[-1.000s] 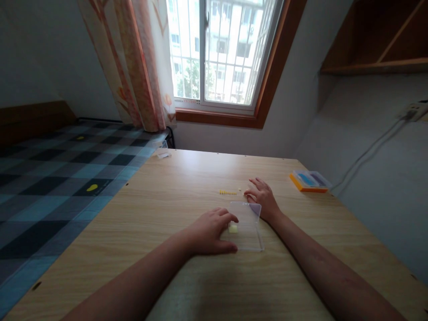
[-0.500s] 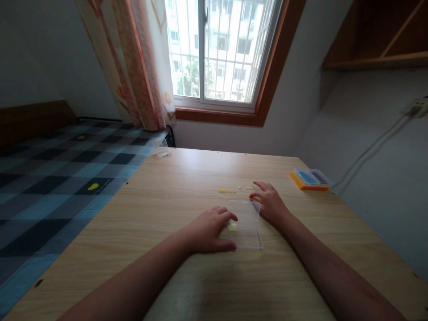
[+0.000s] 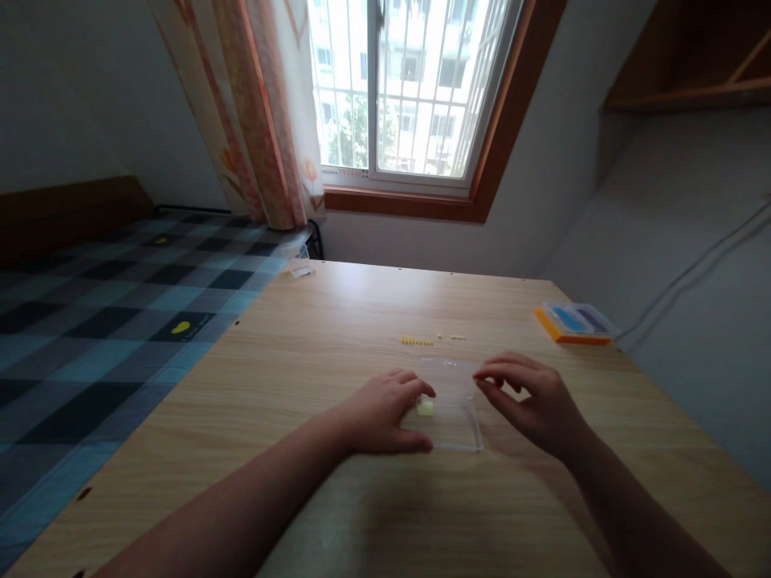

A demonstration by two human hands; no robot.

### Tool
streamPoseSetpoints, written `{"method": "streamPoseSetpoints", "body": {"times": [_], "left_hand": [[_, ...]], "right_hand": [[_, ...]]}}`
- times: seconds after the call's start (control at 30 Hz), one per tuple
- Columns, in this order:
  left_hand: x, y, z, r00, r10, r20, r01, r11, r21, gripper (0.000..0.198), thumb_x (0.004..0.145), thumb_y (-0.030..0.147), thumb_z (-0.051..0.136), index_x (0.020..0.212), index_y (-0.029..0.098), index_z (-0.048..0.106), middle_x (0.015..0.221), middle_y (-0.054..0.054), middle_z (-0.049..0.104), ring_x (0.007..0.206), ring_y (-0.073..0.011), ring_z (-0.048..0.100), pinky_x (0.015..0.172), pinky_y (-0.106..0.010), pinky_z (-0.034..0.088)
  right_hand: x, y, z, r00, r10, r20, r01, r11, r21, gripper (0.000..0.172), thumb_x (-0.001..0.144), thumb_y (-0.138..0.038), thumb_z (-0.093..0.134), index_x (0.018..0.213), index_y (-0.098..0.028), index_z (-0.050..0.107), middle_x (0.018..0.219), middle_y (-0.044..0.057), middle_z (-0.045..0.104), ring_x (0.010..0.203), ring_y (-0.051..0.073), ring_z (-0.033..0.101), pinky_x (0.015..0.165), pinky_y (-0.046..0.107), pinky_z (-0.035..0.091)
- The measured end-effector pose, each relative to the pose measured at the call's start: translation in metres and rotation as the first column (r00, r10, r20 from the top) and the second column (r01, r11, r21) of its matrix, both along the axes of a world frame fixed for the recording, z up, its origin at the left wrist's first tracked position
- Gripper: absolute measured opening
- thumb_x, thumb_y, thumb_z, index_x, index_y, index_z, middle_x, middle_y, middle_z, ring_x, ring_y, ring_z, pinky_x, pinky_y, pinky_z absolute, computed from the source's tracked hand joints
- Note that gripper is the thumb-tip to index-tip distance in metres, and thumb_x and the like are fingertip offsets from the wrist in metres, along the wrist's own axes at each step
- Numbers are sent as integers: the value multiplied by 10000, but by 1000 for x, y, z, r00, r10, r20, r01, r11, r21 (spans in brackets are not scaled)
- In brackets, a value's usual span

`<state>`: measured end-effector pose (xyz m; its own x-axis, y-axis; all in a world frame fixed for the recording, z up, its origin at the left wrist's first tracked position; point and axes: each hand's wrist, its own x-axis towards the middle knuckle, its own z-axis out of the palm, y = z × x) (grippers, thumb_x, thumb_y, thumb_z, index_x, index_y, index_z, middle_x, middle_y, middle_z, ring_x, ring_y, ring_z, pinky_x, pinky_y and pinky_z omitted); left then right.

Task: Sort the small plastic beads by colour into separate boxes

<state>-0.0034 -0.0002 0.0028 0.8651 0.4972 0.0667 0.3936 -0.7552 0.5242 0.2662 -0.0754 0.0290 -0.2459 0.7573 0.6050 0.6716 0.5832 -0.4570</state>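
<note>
A shallow clear plastic tray [image 3: 453, 417] lies on the wooden desk [image 3: 337, 337] in front of me. My left hand [image 3: 379, 413] rests on the desk at the tray's left edge, thumb and forefinger curled round its side. A small pale yellow block [image 3: 425, 408] sits in the tray beside those fingertips. My right hand [image 3: 533, 399] hovers at the tray's right side, fingers bent with thumb and forefinger pinched close; what they hold, if anything, is too small to see. A short row of yellow beads [image 3: 417, 341] and a few pale beads [image 3: 453, 337] lie just beyond the tray.
An orange box with a clear lid [image 3: 575, 323] sits at the desk's far right near a cable on the wall. A small clear item [image 3: 299, 270] lies at the far left corner. A checked bed cover [image 3: 108, 313] borders the desk's left side. A window and curtain are behind.
My right hand has drawn back from the beads beyond the tray to the tray's right side and closed into a pinch. My left hand has stayed at the tray's left edge.
</note>
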Motion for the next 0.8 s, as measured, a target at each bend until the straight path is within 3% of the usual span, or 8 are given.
{"method": "streamPoseSetpoints", "body": {"times": [0.13, 0.27, 0.6, 0.8], "left_hand": [[1, -1, 1, 1000, 6, 1, -6, 1000, 0, 631, 750, 525, 825, 1275, 235, 627, 1223, -94, 664, 1156, -309, 608, 1014, -440, 478], [1, -1, 1, 1000, 9, -3, -9, 1000, -4, 616, 757, 527, 818, 1268, 240, 629, 1209, -91, 664, 1131, -304, 616, 1005, -442, 480], [1, 0, 0, 1000, 9, 9, -9, 1000, 1, 605, 750, 501, 822, 1261, 242, 628, 1208, -90, 661, 1154, -307, 604, 998, -437, 481], [1, -2, 3, 1000, 10, 6, -10, 1000, 8, 592, 751, 481, 827, 1254, 238, 632, 1219, -87, 662, 1165, -305, 600, 1008, -437, 478]], "right_hand": [[-25, -6, -9, 978, 170, 124, -150, 977, -152, 135, 963, -198, 611, 964, -216, 744, 924, 34, 739, 822, 154, 677, 737, 272, 523], [-25, -2, -18, 940, 201, 274, -122, 952, -282, 169, 945, -168, 603, 922, -233, 757, 861, 7, 724, 753, 142, 656, 690, 261, 461], [-34, 1, -28, 874, 116, 472, 46, 947, -319, 190, 876, -119, 613, 781, -225, 740, 799, -4, 712, 646, 123, 601, 603, 258, 328], [-39, 2, -36, 904, 36, 425, 94, 955, -282, 198, 922, -171, 595, 911, -242, 779, 846, 9, 729, 702, 136, 638, 644, 258, 374]]}}
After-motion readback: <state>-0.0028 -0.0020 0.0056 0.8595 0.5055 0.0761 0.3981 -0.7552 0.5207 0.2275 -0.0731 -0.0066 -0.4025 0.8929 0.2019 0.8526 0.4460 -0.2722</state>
